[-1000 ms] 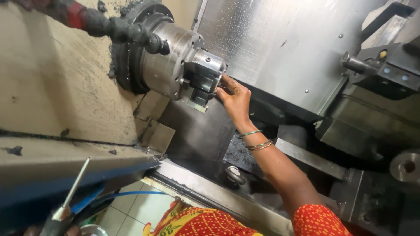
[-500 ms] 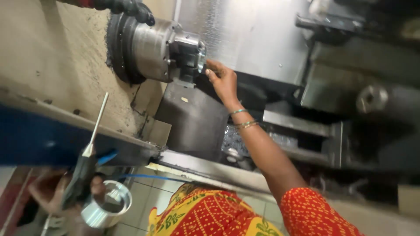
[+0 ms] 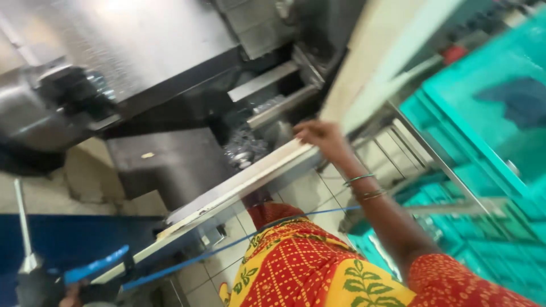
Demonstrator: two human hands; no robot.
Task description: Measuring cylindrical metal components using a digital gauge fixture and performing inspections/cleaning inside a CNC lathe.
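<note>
My right hand point(image 3: 319, 135), with bangles on the wrist, hovers at the cream front sill point(image 3: 244, 183) of a lathe enclosure. It is away from the steel chuck point(image 3: 40, 111) at the far left. Its fingers are curled and blurred, and I cannot tell whether they hold anything. Only a sliver of my left hand point(image 3: 69, 297) shows in the bottom left corner. It grips a dark blow gun point(image 3: 34, 278) with a thin metal nozzle pointing up and a blue lever. A blue hose point(image 3: 227, 244) runs from the gun across my red and yellow clothing.
Metal chips point(image 3: 244, 149) lie in the machine bed behind the sill, next to a dark sloped guard point(image 3: 170, 165). Teal plastic crates point(image 3: 489, 108) on a metal rack fill the right side. A tiled floor point(image 3: 318, 193) shows below the sill.
My right hand has left the chuck and drawn back to the front sill. The view has swung right, bringing the teal crates in. The metal ring seen by my left hand is out of view.
</note>
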